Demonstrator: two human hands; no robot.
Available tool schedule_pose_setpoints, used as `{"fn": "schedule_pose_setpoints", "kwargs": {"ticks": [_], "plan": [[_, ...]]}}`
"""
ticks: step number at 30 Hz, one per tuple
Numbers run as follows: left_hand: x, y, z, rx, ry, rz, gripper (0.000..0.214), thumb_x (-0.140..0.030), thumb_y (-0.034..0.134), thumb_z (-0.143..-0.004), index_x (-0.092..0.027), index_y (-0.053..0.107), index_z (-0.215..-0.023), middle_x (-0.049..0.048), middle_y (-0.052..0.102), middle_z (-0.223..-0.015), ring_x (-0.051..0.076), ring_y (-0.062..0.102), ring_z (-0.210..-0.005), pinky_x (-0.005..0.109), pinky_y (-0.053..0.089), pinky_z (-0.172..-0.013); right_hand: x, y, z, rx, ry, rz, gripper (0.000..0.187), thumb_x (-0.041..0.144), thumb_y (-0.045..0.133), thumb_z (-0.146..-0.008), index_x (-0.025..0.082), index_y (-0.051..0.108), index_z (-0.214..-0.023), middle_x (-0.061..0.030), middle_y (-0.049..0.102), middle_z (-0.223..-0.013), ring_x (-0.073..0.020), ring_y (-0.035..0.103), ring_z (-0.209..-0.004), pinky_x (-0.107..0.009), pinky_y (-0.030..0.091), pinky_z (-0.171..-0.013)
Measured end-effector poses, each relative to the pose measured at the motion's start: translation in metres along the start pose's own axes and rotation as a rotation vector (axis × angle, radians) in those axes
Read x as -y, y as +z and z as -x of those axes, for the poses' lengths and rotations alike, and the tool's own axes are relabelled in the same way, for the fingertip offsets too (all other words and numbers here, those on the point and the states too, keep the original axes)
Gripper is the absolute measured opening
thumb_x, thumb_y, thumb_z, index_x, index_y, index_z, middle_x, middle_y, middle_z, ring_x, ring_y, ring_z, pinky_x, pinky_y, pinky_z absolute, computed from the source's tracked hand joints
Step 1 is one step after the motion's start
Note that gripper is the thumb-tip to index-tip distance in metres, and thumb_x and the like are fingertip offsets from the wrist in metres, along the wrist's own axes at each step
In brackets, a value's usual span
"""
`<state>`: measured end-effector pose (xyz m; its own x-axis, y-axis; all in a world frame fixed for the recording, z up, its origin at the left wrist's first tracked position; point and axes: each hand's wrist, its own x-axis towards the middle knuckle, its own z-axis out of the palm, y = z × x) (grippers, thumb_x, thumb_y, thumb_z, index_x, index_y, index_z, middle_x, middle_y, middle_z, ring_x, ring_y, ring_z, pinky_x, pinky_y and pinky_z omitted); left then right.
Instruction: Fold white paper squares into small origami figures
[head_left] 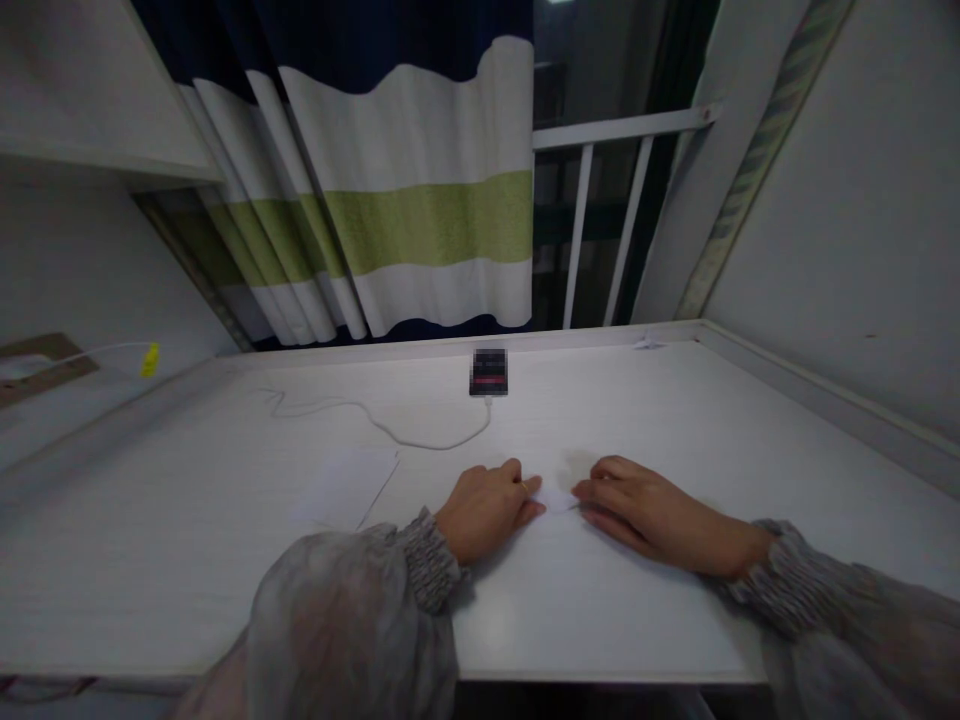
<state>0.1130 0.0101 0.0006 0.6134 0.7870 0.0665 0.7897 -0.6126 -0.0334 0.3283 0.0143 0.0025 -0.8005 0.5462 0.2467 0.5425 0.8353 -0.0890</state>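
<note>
A small piece of white paper (557,499) lies on the white desk between my two hands, and it looks folded. My left hand (487,508), with a ring on one finger, pinches the paper's left end against the desk. At the paper's right end, my right hand (637,508) grips it between thumb and fingers. The parts of the paper under my fingertips are hidden. Left of my left hand, flat white sheets (346,487) rest on the desk.
A dark phone-like device (489,373) with a white cable (420,445) lies near the desk's back edge. A small white folded paper piece (649,343) sits at the back right. Behind the desk hang a striped curtain (435,225) and a white window rail (630,130).
</note>
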Motion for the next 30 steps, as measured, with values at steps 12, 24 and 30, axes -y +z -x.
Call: {"fn": "schedule_pose_setpoints", "kwargs": {"ticks": [12,24,30], "plan": [[0.005,0.001,0.003,0.015,-0.002,0.116,0.039,-0.043,0.031,-0.087,-0.025,0.056,-0.109,0.0048,0.053,-0.084,0.017,0.055,-0.070,0.027,0.039,-0.057,0.019,0.012,-0.015,0.006,-0.076,-0.039,0.030,0.013,0.046,-0.079,0.014,0.059,-0.107,-0.0122,0.051,-0.094,-0.0221,0.042,-0.090,-0.038,0.038,-0.081],[0.010,0.005,0.003,0.045,-0.020,0.122,0.042,-0.049,0.033,-0.085,-0.026,0.054,-0.112,0.0052,0.053,-0.086,0.019,0.054,-0.080,0.026,0.037,-0.059,0.029,0.009,-0.006,0.011,-0.032,0.007,0.026,0.025,0.043,-0.085,0.016,0.064,-0.097,-0.0098,0.050,-0.087,-0.0207,0.044,-0.084,-0.037,0.039,-0.076],[0.010,0.007,0.003,0.030,-0.007,0.148,0.041,-0.047,0.033,-0.085,-0.025,0.054,-0.113,0.0055,0.053,-0.087,0.019,0.054,-0.080,0.026,0.038,-0.061,0.026,0.010,0.000,-0.050,0.046,-0.248,0.027,0.025,0.041,-0.087,0.015,0.066,-0.088,-0.0088,0.053,-0.085,-0.0174,0.049,-0.080,-0.032,0.042,-0.073]]}}
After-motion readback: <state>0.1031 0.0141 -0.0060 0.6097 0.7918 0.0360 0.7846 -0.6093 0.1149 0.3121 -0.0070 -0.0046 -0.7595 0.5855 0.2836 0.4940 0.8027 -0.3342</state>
